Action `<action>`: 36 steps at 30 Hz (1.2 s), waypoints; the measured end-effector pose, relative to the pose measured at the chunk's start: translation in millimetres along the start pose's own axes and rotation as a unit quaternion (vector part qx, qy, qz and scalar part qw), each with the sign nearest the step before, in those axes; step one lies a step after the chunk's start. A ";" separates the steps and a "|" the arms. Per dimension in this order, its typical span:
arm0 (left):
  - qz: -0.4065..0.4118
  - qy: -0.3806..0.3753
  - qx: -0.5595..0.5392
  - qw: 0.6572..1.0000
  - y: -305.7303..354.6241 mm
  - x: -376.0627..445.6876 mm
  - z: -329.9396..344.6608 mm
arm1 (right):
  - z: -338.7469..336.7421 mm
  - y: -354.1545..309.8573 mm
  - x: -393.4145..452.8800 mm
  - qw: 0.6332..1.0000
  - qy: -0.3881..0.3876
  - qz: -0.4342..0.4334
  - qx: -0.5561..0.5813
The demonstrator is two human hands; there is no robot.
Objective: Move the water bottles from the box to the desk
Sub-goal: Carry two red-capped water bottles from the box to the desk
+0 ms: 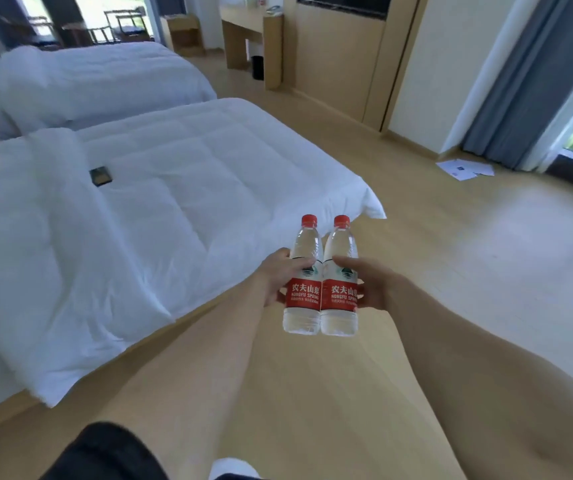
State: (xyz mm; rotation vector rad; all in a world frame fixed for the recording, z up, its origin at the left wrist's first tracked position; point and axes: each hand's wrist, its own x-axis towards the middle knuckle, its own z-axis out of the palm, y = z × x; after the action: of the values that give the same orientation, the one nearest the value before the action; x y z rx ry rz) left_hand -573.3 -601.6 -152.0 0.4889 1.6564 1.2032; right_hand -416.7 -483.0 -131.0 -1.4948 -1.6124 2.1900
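The left hand is gripping the left water bottle, fingers curled round its label; the right hand is likewise gripping the right water bottle. Both bottles are standing upright, touching, above the wooden floor beside the bed.

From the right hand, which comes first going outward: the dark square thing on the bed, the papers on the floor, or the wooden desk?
1. Dark square object, on the near bed, left of the right hand.
2. Papers, on the floor by the curtain, to the right; close to the first.
3. Desk, far across the room.

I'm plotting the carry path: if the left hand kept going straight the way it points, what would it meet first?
Probably the bed's foot corner; depth is unclear. The left hand holds a bottle.
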 end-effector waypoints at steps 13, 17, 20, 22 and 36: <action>0.018 -0.187 0.085 0.979 87.3 175.2 63.6 | -96.5 -68.8 79.6 0.978 0.162 0.017 0.130; 0.016 -0.219 0.113 0.969 127.5 225.8 72.0 | -114.5 -97.8 110.9 0.970 0.187 0.006 0.155; 0.028 -0.254 0.131 0.958 150.9 257.5 85.9 | -132.0 -111.6 127.3 0.962 0.209 0.006 0.174; 0.029 -0.266 0.140 0.953 162.7 275.8 100.2 | -145.9 -117.0 134.6 0.958 0.219 0.004 0.187; 0.013 -0.280 0.186 0.942 215.3 403.4 247.6 | -311.0 -141.6 205.9 0.944 0.243 -0.004 0.222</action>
State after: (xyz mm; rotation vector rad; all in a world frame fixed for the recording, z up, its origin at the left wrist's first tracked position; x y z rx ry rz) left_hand -575.1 -81.7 -159.2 0.9920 1.3715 0.6699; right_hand -376.5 -87.1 -159.3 -1.6843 -0.8998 1.8053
